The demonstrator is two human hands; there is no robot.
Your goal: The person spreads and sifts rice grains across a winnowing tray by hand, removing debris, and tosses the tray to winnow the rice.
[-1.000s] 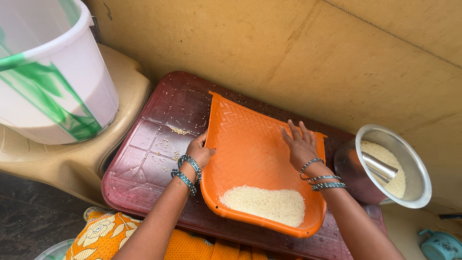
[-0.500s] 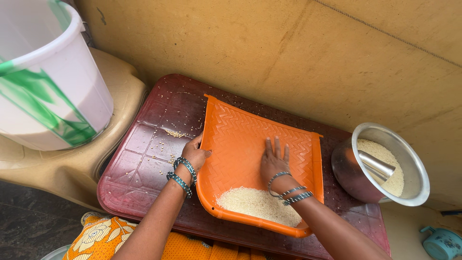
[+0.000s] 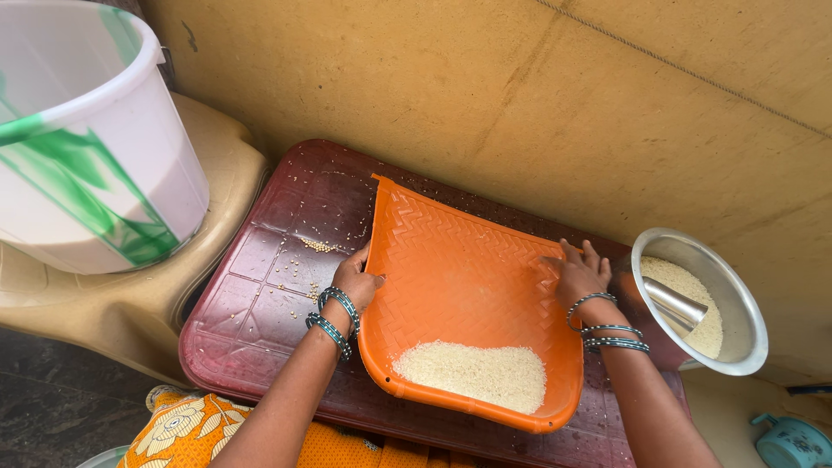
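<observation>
An orange plastic winnowing tray [image 3: 459, 277] with a woven pattern lies on a dark red plastic stool top [image 3: 260, 295]. A heap of white rice [image 3: 472, 374] sits at the tray's near end. My left hand [image 3: 355, 282] grips the tray's left rim, thumb inside. My right hand [image 3: 579, 276] is at the tray's right rim with its fingers curled over the edge. Both wrists wear green and silver bangles.
A steel pot [image 3: 698, 299] holding rice and a steel cup stands just right of the tray. A white bucket with green streaks [image 3: 82, 139] sits on a beige stool at left. Loose grains [image 3: 316, 245] dot the stool top. A yellow wall rises behind; a teal mug [image 3: 793, 442] is at bottom right.
My right hand went from the tray's right side to its middle just above the rice, then back to the right rim. The rice heap has spread flatter. My left hand stayed on the left rim.
</observation>
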